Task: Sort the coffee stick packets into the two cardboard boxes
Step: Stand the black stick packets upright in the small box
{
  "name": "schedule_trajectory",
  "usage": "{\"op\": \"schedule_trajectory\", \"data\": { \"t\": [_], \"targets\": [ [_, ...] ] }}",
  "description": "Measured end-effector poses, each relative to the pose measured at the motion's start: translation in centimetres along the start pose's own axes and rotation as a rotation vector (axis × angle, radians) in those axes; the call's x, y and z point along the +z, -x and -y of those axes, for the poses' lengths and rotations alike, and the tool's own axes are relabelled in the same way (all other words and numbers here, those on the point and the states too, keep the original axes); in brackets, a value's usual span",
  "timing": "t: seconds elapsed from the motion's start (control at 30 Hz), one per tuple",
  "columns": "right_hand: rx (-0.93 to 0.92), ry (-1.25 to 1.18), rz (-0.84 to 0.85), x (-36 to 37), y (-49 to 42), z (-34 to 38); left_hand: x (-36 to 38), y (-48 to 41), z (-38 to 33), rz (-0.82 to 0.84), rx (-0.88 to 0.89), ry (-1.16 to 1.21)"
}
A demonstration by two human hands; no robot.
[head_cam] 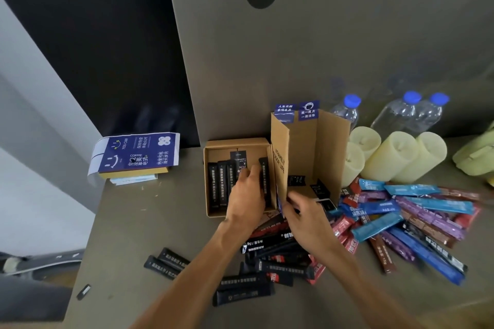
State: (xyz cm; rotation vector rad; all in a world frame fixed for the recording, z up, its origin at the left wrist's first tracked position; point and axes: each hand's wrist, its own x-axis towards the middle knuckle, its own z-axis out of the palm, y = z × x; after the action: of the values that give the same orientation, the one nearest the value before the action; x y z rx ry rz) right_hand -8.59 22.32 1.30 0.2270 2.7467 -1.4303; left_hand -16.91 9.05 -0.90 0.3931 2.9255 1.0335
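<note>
At frame centre, the left hand [247,192] pinches a slim, glossy black packet [264,181] inside the shallow cardboard box [213,147], its long axis running toward the frame top like its neighbours. The right hand [302,214], fingers curled, grips the tall box's [328,147] flap. Loose foil packets [401,211], blue, purple and red, fan across the grey counter [133,222] at lower right.

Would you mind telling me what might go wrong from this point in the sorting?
1. The tall box stands open, its flap by the right hand; a nudge might tip it toward the candles.
2. The left hand works among upright black packets in the low box; they may topple.
3. Loose packets lie near the table edge.
</note>
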Motion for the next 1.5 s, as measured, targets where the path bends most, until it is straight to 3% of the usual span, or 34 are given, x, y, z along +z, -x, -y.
{"op": "schedule_trajectory", "data": {
  "t": [0.27,0.6,0.77,0.93,1.3,1.5],
  "targets": [
    [0.027,0.008,0.03,0.0,-0.1,-0.2,0.1,0.4,1.4,0.066,0.117,-0.256],
    [0.017,-0.001,0.02,-0.4,-0.1,-0.4,-0.9,1.0,0.7,0.076,0.127,-0.216],
    [0.013,-0.022,-0.113,-2.1,2.3,-0.3,-3.8,4.4,1.6,0.015,0.182,-0.108],
    [0.061,-0.019,-0.275,-3.1,5.7,-2.0,-4.6,9.5,3.8,0.121,0.103,-0.073],
    [0.266,-0.046,-0.124,-1.6,6.9,-2.8,-0.7,12.3,1.4,0.256,0.103,-0.15],
    [0.354,-0.096,0.035,-1.7,5.5,-1.8,-0.6,13.2,1.4,0.183,0.113,-0.081]
  ]
}}
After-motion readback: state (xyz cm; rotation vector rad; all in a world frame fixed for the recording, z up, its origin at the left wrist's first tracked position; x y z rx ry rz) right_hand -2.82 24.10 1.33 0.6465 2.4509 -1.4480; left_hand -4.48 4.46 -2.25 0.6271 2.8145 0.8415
